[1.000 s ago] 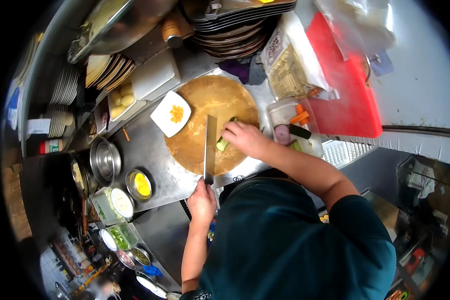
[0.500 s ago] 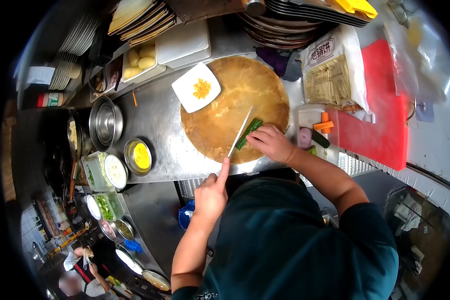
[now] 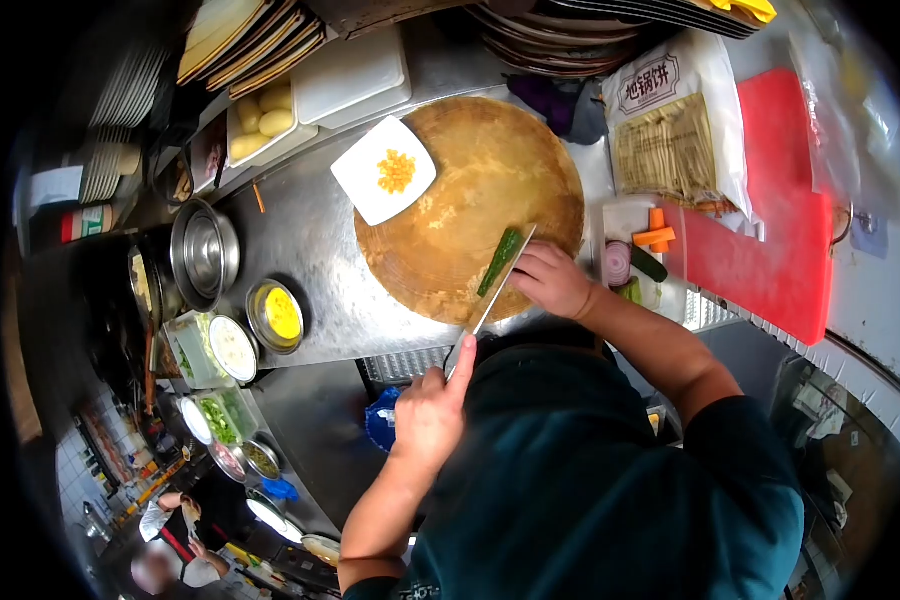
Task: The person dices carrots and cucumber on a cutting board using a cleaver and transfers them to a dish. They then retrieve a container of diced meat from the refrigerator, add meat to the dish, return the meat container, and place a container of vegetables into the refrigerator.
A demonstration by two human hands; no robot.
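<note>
My left hand [image 3: 432, 412] is wrapped round the handle of a kitchen knife [image 3: 502, 279], its index finger stretched along the top. The blade slants up and right over a round wooden chopping board [image 3: 470, 190]. Against the blade's left side lies a green length of cucumber [image 3: 498, 262]. My right hand [image 3: 552, 280] is on the blade's other side, fingers bent and together, tips close to the steel. Whether anything is under those fingertips is hidden. A white square plate [image 3: 360, 185] with small diced orange pieces [image 3: 396, 171] sits on the board's upper left.
Right of the board stands a clear tub with carrot sticks [image 3: 656, 232], a cut onion [image 3: 618, 262] and a cucumber piece [image 3: 650, 263], near a red board [image 3: 770, 250]. Steel bowls [image 3: 205, 255] and a bowl of yellow liquid [image 3: 282, 314] are left. Another person [image 3: 185, 535] is lower left.
The knife has shifted from the cucumber's left side to its right. My right hand has come off the visible cucumber and moved slightly right. My left hand has moved a little right with the knife.
</note>
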